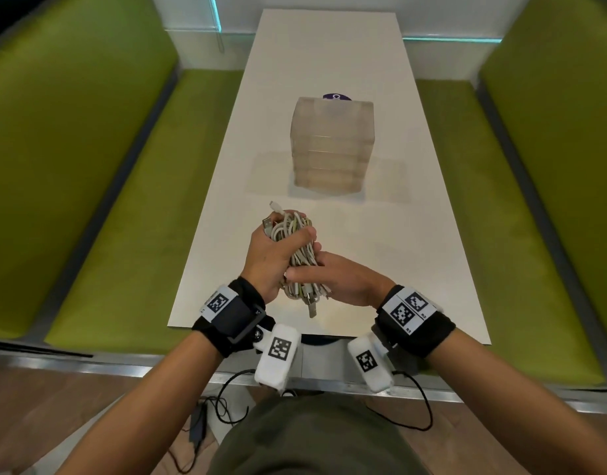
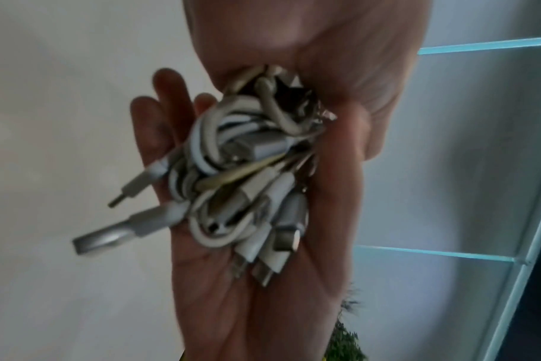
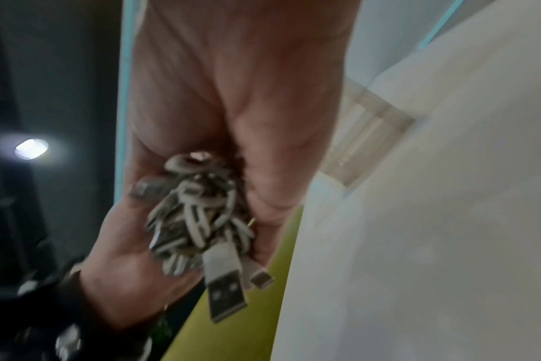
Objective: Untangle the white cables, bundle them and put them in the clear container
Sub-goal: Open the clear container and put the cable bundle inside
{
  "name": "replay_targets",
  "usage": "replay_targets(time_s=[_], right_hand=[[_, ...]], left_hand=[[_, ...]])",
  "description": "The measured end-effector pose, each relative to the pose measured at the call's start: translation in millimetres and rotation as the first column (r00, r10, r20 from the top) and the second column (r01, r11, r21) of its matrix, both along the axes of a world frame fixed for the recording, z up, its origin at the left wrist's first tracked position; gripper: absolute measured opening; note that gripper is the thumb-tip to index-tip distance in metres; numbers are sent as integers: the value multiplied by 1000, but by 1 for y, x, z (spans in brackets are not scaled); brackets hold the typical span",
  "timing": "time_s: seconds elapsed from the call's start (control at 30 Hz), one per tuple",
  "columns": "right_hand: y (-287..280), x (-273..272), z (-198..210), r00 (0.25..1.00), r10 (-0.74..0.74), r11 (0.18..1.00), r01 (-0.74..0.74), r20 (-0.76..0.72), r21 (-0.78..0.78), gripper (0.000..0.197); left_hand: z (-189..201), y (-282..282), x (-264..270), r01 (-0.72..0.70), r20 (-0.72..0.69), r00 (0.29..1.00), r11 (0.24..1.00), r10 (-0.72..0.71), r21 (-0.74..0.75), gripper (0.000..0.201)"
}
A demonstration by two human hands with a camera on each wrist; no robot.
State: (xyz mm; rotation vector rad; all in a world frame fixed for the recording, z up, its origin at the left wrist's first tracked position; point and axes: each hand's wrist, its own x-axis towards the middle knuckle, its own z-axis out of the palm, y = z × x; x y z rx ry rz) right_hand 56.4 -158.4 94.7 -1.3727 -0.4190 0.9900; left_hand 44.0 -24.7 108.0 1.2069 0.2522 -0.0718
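Both hands clasp the bundle of white cables [image 1: 297, 255] above the table [image 1: 415, 207]: left hand [image 1: 266, 255] wraps its upper part, right hand [image 1: 343, 279] grips below; clear container [image 1: 333, 145] stands beyond the fingers

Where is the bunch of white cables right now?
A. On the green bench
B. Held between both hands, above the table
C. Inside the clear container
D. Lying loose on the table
B: the left hand and the right hand both grip the bunch of white cables in front of the clear container, which stands apart from it further along the table.
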Motion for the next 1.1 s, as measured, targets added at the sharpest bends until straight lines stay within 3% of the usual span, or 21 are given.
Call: replay_targets(time_s=[0.07,0.1,0.2,0.33,0.4,0.47,0.5,0.57,0.6,0.67,0.7,0.8,0.87,1.0,1.1], right_hand=[[-4,2,-6,993,-33,996,42,-113,75,26],[-5,3,-9,994,-37,996,45,-101,77,29],[-2,7,-16,996,-18,1000,19,89,-10,30],[0,13,-21,990,-24,997,34,142,-71,34],[-2,28,-16,967,87,976,-35,238,-214,35],[-6,59,-8,887,263,883,-63,379,-465,38],[-9,78,-5,866,268,840,4,421,-542,41],[-14,119,2,834,70,799,282,547,-531,46],[-16,138,5,752,-30,762,443,659,-471,48],[-16,172,11,573,-35,682,613,819,-399,58],[-15,185,13,553,18,656,622,833,-427,64],[-15,208,7,631,171,572,561,757,-598,70],[-16,210,-3,601,169,554,598,781,-580,66],[-23,198,-4,427,-27,610,723,904,-324,35],[-47,188,-4,452,-89,608,730,887,-311,17]], left_hand=[[-3,7,5,-15,-10,1000,1000,15,-15,15],[-5,10,6,-17,-15,1000,1000,17,-15,14],[-11,12,8,-9,-16,1000,1000,9,-16,13],[-15,12,19,-8,-6,1000,997,8,80,11],[-17,13,29,-15,4,1000,981,14,193,12],[-23,16,42,-27,30,999,931,18,364,17],[-26,20,48,-20,47,999,895,-1,445,21],[-29,27,58,14,69,996,839,-61,544,26],[-29,31,62,33,69,994,814,-89,580,29],[-27,38,70,55,54,992,757,-118,651,40],[-25,41,73,60,49,991,734,-127,677,46],[-17,47,83,74,53,985,682,-164,728,55],[-12,50,86,86,50,981,655,-186,751,58],[-6,56,86,103,51,972,607,-231,788,63],[-4,58,83,129,39,959,555,-281,821,67]])
